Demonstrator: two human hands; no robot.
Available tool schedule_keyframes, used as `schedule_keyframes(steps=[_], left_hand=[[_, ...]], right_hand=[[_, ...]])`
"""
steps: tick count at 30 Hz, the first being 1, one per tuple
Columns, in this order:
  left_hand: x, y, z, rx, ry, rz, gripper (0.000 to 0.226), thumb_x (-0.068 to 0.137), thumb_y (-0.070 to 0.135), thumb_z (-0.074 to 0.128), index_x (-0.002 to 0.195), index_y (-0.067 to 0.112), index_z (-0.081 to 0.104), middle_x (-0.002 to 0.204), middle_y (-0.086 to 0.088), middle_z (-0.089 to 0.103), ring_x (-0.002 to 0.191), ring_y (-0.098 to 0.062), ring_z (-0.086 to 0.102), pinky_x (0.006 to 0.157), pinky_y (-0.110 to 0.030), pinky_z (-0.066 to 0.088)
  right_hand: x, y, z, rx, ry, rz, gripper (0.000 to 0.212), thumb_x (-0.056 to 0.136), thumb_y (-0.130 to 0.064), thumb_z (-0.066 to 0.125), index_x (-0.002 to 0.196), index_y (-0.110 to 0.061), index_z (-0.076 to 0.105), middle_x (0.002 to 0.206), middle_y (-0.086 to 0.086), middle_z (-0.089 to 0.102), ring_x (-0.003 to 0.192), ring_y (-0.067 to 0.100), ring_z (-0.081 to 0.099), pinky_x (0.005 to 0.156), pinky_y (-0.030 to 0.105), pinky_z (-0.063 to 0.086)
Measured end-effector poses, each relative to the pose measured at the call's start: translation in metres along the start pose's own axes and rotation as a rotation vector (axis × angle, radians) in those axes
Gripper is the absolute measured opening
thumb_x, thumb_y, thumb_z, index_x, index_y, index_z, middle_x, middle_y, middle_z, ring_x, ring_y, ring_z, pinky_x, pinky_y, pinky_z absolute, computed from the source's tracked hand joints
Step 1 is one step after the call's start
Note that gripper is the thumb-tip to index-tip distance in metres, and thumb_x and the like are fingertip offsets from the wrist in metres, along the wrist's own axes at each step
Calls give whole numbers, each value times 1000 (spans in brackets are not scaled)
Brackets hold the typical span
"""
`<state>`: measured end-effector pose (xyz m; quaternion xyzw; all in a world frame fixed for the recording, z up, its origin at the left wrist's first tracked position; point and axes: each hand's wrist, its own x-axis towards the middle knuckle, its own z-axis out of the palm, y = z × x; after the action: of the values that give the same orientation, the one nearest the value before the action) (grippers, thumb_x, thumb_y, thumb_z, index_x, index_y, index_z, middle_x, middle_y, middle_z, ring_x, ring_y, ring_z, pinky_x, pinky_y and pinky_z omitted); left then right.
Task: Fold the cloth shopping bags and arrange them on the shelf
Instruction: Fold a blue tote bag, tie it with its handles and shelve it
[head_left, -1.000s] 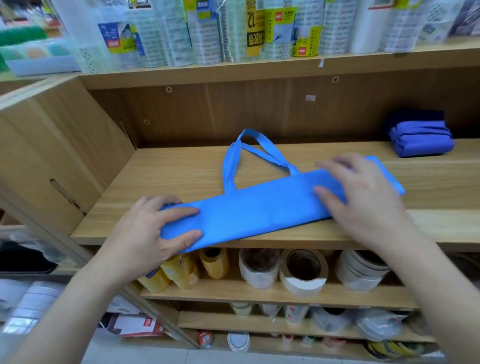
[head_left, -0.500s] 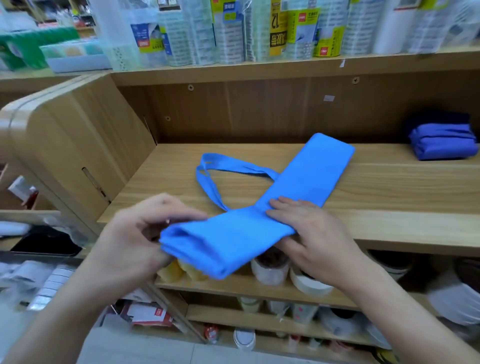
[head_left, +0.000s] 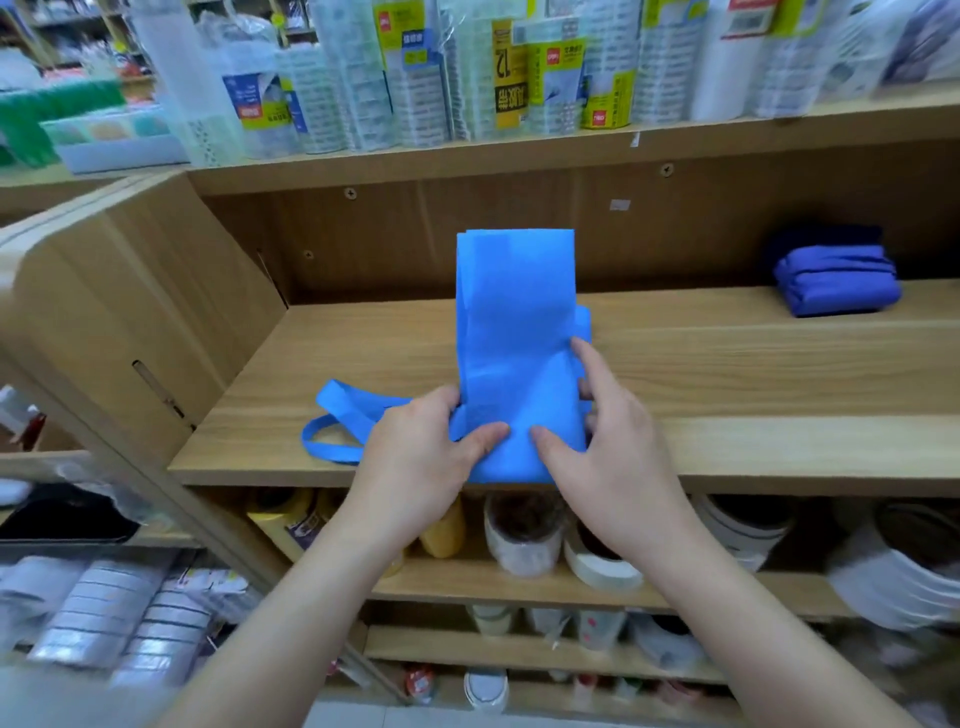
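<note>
Swung end-on, bag (head_left: 514, 322) is gripped by left hand (head_left: 415, 462) and right hand (head_left: 613, 462), handles (head_left: 340, 421) half-hidden.

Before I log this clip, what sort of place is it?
Most likely a stationery or general shop: labelled packaged rolls line the top shelf, tape rolls fill the lower shelf, and a folded bag sits stocked.

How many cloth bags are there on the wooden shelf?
2. The light blue bag, gripped by the left hand and right hand, is at the front middle of the shelf. The darker blue folded bag lies at its back right. More may hide behind it.
</note>
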<state>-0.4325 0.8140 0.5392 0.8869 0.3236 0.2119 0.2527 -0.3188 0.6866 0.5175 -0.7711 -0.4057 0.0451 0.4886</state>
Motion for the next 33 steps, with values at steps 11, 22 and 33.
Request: schedule_keyframes(steps=[11, 22, 33], left_hand=[[1, 11, -4, 550, 179, 361, 71, 70, 56, 74, 131, 25, 53, 123, -1, 58, 114, -25, 54, 88, -41, 45], [3, -20, 5, 318, -306, 582, 66, 91, 15, 59, 150, 30, 33, 160, 11, 22, 148, -4, 16, 119, -20, 14], [9, -18, 6, 13, -358, 507, 50, 85, 6, 68, 129, 26, 55, 147, 13, 45, 141, 4, 30, 113, -15, 26]], right_hand=[[32, 9, -13, -419, -126, 75, 86, 86, -51, 59, 149, -34, 4, 136, -7, 51, 123, 24, 41, 91, 47, 36], [75, 18, -23, 229, -194, 266, 91, 87, -29, 71, 155, -28, 12, 123, -9, 61, 105, 7, 61, 92, 24, 45], [96, 3, 10, 509, -9, 268, 22, 92, -10, 65, 105, -25, 57, 103, 3, 59, 92, 20, 57, 83, 40, 51]])
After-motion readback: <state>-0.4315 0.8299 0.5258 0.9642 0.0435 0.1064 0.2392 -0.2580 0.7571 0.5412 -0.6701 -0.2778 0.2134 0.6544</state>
